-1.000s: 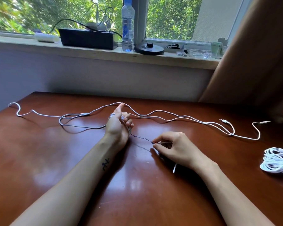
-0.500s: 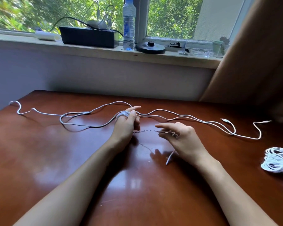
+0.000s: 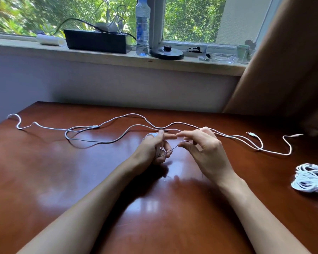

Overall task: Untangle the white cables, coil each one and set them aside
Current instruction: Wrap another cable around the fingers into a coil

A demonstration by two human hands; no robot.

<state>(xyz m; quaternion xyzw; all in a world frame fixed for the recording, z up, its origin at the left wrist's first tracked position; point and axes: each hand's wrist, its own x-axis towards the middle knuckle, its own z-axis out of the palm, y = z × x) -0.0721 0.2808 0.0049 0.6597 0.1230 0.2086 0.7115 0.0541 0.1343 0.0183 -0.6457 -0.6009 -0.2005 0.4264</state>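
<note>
White cables [image 3: 103,142] lie in long loose loops across the far half of the brown table [image 3: 62,180], their plugs at the right end. My left hand [image 3: 155,149] has white cable wound around its fingers and grips a thin twisted wire tie [image 3: 173,150]. My right hand [image 3: 204,151] is just right of it and pinches the other end of that tie between thumb and fingers. Both hands hover a little above the table's middle.
Coiled white cables [image 3: 312,178] lie at the table's right edge. The windowsill behind holds a black box [image 3: 95,41], a water bottle [image 3: 142,26] and a round black base [image 3: 166,52]. A brown curtain [image 3: 292,61] hangs at the right.
Both hands have risen and moved away from me and closer together. The twisted tie between them has grown shorter, and more cable sits around my left fingers.
</note>
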